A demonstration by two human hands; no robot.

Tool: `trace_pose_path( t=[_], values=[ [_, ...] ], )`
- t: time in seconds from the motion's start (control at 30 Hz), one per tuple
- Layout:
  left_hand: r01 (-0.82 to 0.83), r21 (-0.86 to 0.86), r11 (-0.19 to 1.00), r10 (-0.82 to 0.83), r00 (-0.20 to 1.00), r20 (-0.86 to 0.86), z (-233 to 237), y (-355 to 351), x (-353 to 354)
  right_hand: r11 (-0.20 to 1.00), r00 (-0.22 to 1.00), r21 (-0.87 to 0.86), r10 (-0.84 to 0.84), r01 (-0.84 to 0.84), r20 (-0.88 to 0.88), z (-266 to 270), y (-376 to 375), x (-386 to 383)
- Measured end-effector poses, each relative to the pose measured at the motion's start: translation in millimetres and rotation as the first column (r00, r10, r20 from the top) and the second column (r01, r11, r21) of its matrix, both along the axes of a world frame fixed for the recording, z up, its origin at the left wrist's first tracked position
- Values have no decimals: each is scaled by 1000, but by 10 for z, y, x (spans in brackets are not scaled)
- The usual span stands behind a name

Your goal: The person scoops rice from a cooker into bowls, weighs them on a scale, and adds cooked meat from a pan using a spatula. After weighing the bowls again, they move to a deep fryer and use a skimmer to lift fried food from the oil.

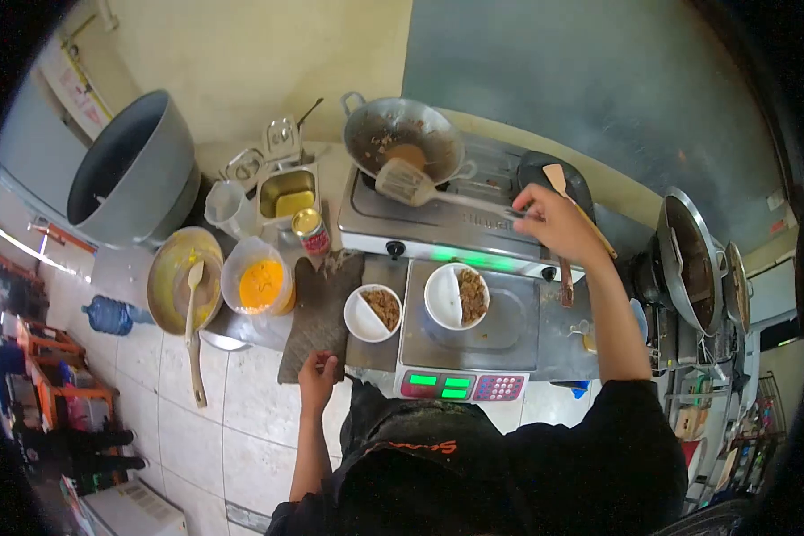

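My right hand (558, 223) is closed round the handle end of a slotted spatula (408, 183), whose blade is over the near rim of a wok (438, 134). The wok sits on the gas stove (366, 219) with brown food remains inside. My left hand (317, 373) has its fingers curled at the lower edge of a dark cloth (320, 304) on the counter. One white bowl (431, 299) stands on a digital scale (420, 351), with minced brown food in one half. Another white bowl (357, 320), filled alike, is between cloth and scale.
Left of the cloth are a tub of orange-yellow liquid (263, 284), a can (310, 230), a metal container of oil (292, 202) and a pan (165, 277) with a ladle (193, 313) across it. A large pot (134, 170) stands far left, another wok (688, 259) far right.
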State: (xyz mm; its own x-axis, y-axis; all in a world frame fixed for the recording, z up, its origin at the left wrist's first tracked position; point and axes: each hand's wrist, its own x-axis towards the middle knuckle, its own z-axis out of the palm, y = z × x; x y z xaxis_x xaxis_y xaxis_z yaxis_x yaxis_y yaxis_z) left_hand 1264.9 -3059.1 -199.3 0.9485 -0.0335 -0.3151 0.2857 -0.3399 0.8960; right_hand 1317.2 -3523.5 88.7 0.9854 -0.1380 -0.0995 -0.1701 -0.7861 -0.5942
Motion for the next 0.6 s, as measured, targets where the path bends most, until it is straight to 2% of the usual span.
trace_pose_path(
  t=[0.07, 0.1, 0.17, 0.3, 0.37, 0.43, 0.5, 0.6],
  values=[
    [-4, 99, 995, -17, 977, 213, -37, -167, 199, 995, 989, 44, -92, 88, 115, -245, -232, 216],
    [22, 66, 998, -39, 962, 269, 109, -292, 275, 996, 983, -19, -88, 93, 164, -248, -281, 306],
    [118, -19, 993, -110, 962, 251, 230, -499, 430, 984, 968, -130, -92, 125, 233, -343, -291, 405],
    [177, -185, 967, -163, 982, 91, 745, -978, 495, 977, 988, -173, -110, 128, 109, 84, -289, -4],
    [223, -201, 954, -215, 975, 60, 681, -1092, 471, 974, 998, -218, -65, 69, 24, 337, -362, -384],
    [284, -233, 930, -288, 957, 15, 741, -1201, 424, 966, 994, -259, 27, 2, 109, 426, -407, -826],
    [301, -247, 921, -308, 951, 9, 773, -1341, 398, 938, 994, -343, -72, 41, -78, 649, -298, -1207],
    [308, -288, 907, -325, 946, -12, 671, -1552, 399, 918, 995, -396, -23, -16, -94, 544, -305, -1619]
  ],
)
